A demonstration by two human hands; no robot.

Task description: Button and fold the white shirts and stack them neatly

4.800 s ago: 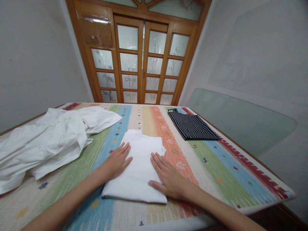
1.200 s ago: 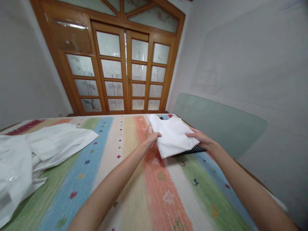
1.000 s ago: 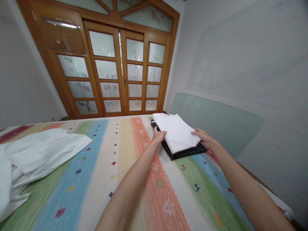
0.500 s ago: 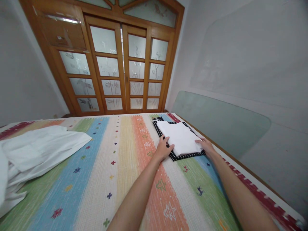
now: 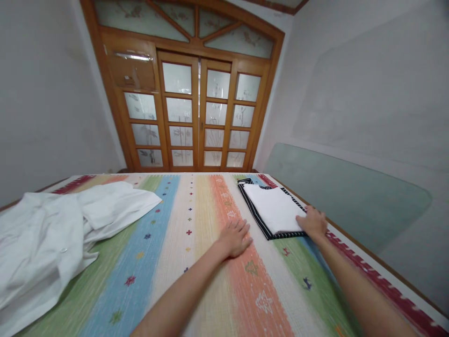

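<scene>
A folded white garment [image 5: 273, 208] lies on top of a folded black-and-white striped garment [image 5: 255, 208] at the right side of the bed. My right hand [image 5: 314, 222] rests at the right edge of this stack, thumb on the white cloth and apart from the fingers. To the left of the stack, my left hand [image 5: 234, 238] lies flat on the orange stripe of the bed cover [image 5: 205, 210], fingers stretched out and touching neither garment. On the far left a loose, rumpled white shirt [image 5: 66, 234] is spread out, with a button showing.
A pale green headboard-like panel [image 5: 343, 187] leans against the wall along the bed's right edge. Beyond the bed's far edge stand wooden doors with frosted panes [image 5: 198, 107]. Grey walls flank both sides.
My left hand has left the stack's left edge and moved left onto the cover. My right hand stays at the stack's right edge. The view has turned left and tilted up slightly.
</scene>
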